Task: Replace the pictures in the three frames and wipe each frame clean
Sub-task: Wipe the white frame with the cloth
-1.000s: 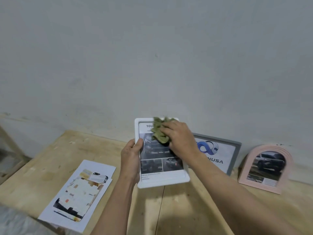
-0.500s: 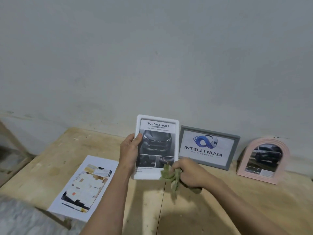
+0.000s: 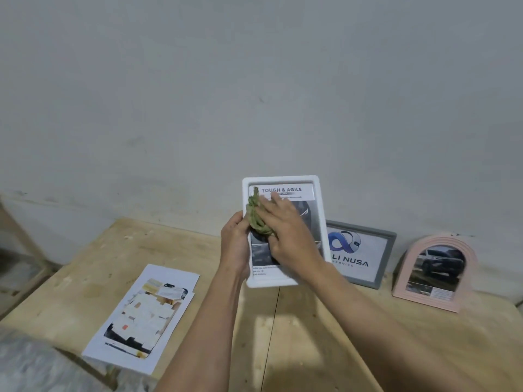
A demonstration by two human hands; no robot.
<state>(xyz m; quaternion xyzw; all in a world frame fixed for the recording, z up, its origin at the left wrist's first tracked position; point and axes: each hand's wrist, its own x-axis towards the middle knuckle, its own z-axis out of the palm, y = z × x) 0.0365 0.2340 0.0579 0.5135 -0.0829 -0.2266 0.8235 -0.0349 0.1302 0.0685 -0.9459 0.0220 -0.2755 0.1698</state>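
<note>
On the left of the wooden table [image 3: 311, 335] lie a few loose printed sheets [image 3: 141, 315], stacked a little askew, the top one showing a pale collage picture; to their right the person's left hand [image 3: 236, 244] grips the left edge of a white frame [image 3: 318, 199], thumb on the front rim and fingers curled behind it, holding it upright and clear of the table in front of the grey wall [image 3: 254, 80]; the frame holds a print headed "TOUGH & AGILE" with a dark car below the heading; against the glass at the upper left of that print sits a crumpled green cloth [image 3: 256, 216], pressed there by the right hand [image 3: 288, 233], whose fingers lie fairly straight and spread over the cloth and the print, pointing up and to the left; further right, at the far edge of the table, a grey frame [image 3: 389, 250] stands leaning on the wall, showing a blue loop logo and the letters "LI NUSA", its left part hidden behind the right forearm; just beside it on the right, apart from it, a pink arched frame [image 3: 469, 256] also leans back against the wall, with a picture of a white car inside.
</note>
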